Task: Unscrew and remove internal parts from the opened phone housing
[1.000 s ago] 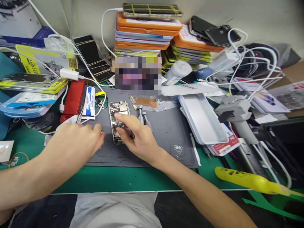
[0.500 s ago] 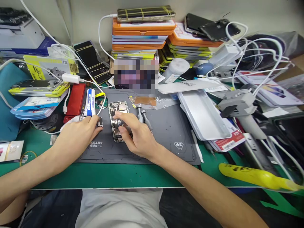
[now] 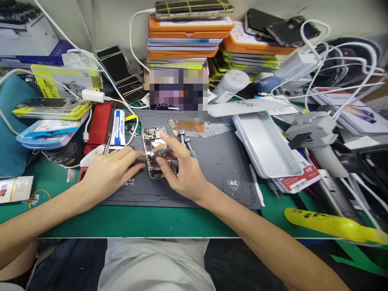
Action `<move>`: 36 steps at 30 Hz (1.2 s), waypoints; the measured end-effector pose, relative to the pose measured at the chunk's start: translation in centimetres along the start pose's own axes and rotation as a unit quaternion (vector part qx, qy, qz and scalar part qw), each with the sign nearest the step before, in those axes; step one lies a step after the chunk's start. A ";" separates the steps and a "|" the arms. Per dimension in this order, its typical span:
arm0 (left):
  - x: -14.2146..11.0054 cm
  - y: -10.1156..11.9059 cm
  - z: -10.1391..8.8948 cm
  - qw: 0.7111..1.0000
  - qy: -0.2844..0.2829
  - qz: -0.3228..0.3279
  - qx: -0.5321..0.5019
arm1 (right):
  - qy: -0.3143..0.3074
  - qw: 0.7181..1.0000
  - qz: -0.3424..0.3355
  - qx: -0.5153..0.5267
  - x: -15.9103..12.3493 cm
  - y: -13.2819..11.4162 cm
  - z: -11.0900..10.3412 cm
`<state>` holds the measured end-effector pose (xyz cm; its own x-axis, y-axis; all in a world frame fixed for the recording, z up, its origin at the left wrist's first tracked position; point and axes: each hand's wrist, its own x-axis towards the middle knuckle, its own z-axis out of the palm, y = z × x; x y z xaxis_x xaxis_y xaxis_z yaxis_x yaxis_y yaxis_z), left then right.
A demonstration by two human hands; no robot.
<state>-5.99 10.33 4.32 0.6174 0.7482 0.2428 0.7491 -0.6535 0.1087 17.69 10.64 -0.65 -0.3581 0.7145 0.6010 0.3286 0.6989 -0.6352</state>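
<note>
An opened smartphone [image 3: 150,137] lies on the dark grey work mat, its inner parts showing and its top pointing away from me. My right hand [image 3: 184,171] holds a small grey screwdriver [image 3: 164,152], which slants over the middle of the phone with its tip to the left. My left hand [image 3: 113,167] reaches to the phone's left edge, index finger and thumb apart, and no part shows between them. Two more screwdrivers [image 3: 189,146] lie just beyond my right hand.
A glue tube [image 3: 118,128] and a red box [image 3: 98,123] stand left of the phone. At right is a white tray [image 3: 266,141] beside a yellow-handled tool [image 3: 327,224]. Stacked orange cases [image 3: 184,30] and loose white cables [image 3: 372,52] crowd the back.
My left hand has moved right to the phone's edge, and the small dark part it held no longer shows in its fingers. The screwdriver in my right hand now lies more sideways.
</note>
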 end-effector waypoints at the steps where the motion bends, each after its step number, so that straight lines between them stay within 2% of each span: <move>1: -0.1 0.0 0.1 1.000 0.003 0.002 -0.019 | 0.008 1.000 0.018 0.022 -0.1 0.0 0.1; 6: -0.1 -0.2 0.0 0.997 0.003 -0.003 -0.073 | 0.042 0.987 0.075 0.133 -0.2 -0.3 0.1; 12: -0.2 -0.3 0.0 0.994 0.012 0.044 -0.096 | 0.020 0.980 0.047 0.193 -0.1 -0.6 0.1; 15: -0.4 -0.2 0.0 0.996 0.023 0.044 -0.079 | 0.025 0.975 0.033 0.220 -0.1 -0.6 0.1; 18: -0.4 0.0 0.1 0.996 0.023 0.042 -0.069 | 0.066 0.975 0.024 0.212 -0.1 -0.4 0.0; 21: -0.5 0.2 0.2 0.996 0.029 0.067 -0.043 | 0.098 0.980 0.042 0.169 -0.1 -0.1 0.0; 27: -0.6 0.4 0.5 0.995 0.061 0.080 -0.025 | 0.086 0.991 0.039 0.091 -0.3 0.5 0.2; 31: -0.8 0.5 0.3 0.992 0.087 0.088 -0.008 | 0.093 0.992 0.044 0.079 -0.3 0.7 0.2; 36: -0.7 0.6 0.2 0.993 0.080 0.087 -0.015 | 0.087 0.993 0.039 0.071 -0.2 0.7 0.1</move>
<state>-5.95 9.46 4.00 0.6891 0.5980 0.4094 0.6257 -0.7759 0.0802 17.89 11.01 -1.30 -0.1758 0.7694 0.6141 0.2181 0.6388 -0.7378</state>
